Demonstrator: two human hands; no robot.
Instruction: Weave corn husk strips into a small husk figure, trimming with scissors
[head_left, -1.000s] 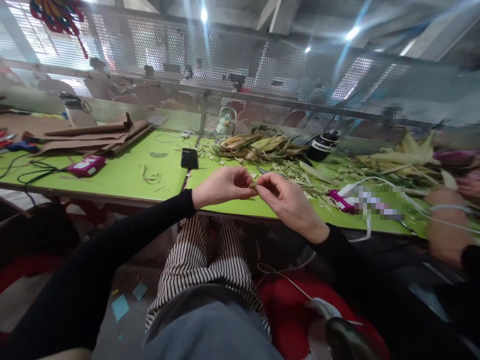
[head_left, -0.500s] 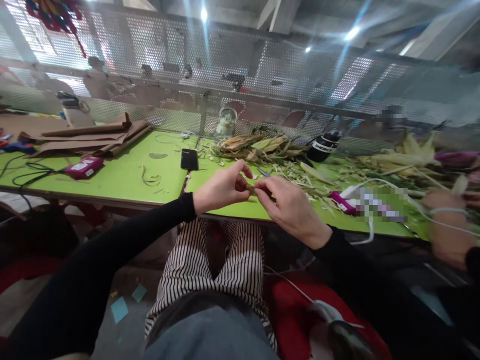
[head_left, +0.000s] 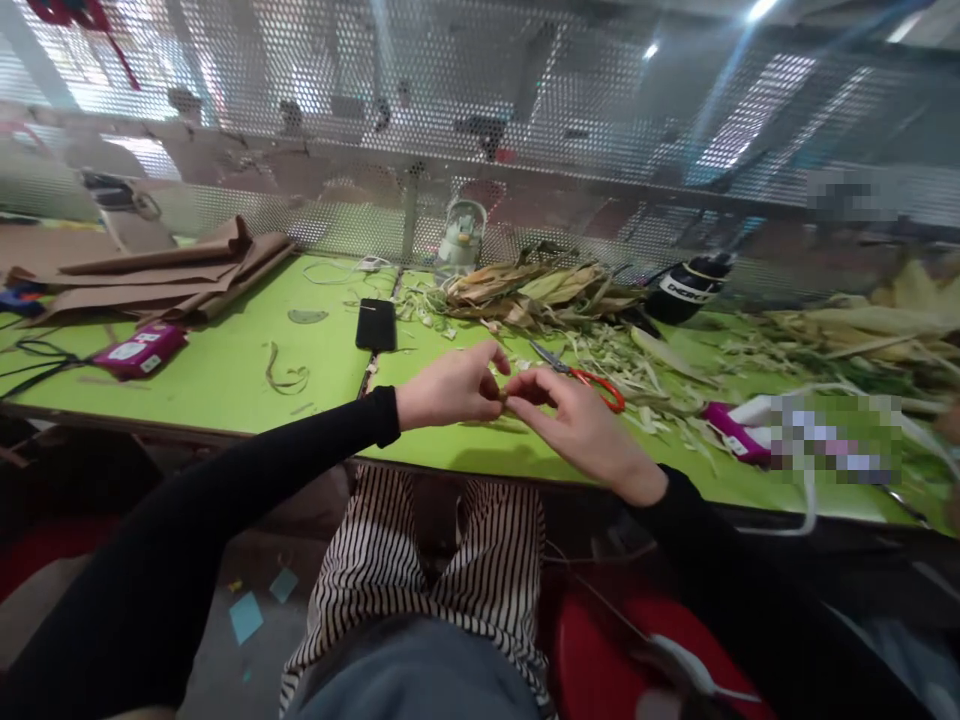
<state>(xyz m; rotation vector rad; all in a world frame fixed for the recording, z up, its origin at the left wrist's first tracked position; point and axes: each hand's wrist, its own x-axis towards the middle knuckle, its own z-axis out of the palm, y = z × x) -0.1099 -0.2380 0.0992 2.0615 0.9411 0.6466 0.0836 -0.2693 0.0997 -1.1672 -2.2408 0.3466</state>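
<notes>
Over the green table (head_left: 442, 450), my left hand (head_left: 457, 385) and my right hand (head_left: 574, 425) meet fingertip to fingertip, both closed in a pinch. Between them is a small yellowish-green strip of corn husk (head_left: 502, 396), mostly covered by the fingers. Scissors (head_left: 596, 383) with red-orange handles lie just behind my right hand. Beyond them spreads a pile of dried and green corn husks (head_left: 532, 290), with shredded bits around it. A black phone (head_left: 376, 325) rests to the left of my left hand.
Brown paper sheets (head_left: 172, 275) and a purple box with cables (head_left: 141, 352) lie at the left. Bottles (head_left: 460, 240) stand near the perforated metal screen (head_left: 300, 200). At the right are a black bottle (head_left: 688, 290), another purple box (head_left: 735, 432) and more husks (head_left: 885, 320).
The view has tilted down and shifted, showing more of the scissors' handles. My hands stay pinched together on the strip. The neighbour's hand at the right has mostly left view.
</notes>
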